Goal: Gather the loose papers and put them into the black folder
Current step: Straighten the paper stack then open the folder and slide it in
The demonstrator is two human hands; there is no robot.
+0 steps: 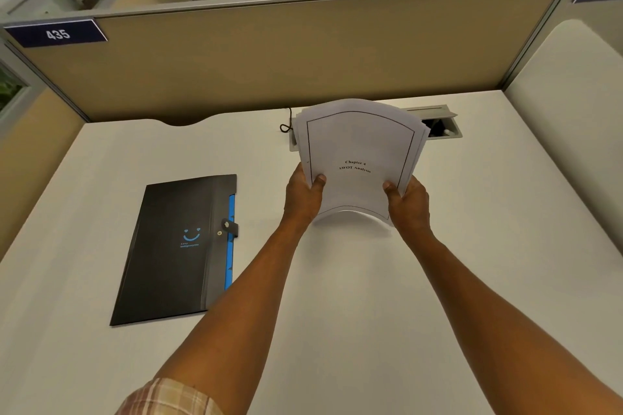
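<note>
1. Papers [359,158] are gathered into one stack, held up off the desk [371,296] between both hands, with the stack's lower edge close above the surface toward the far edge. The sheets fan slightly at the top, so they are not fully squared.
2. Nearest the body, both forearms reach forward over the bare middle of the desk; a plaid sleeve [168,397] shows at the near edge.
3. The left hand [303,195] clamps the stack's left edge, thumb on the front sheet, fingers behind. The right hand [409,200] grips the right edge the same way.
4. The black folder [175,246] lies flat toward the left edge, well apart from the stack. Its strap appears fastened, so it looks closed.
5. Gathering seems done; loading is not yet begun. Next, I judge, one hand must free itself to undo the strap and lift the flap.
6. Farther off, a cable box [438,125] is recessed by the far edge, partly behind the stack.
</note>
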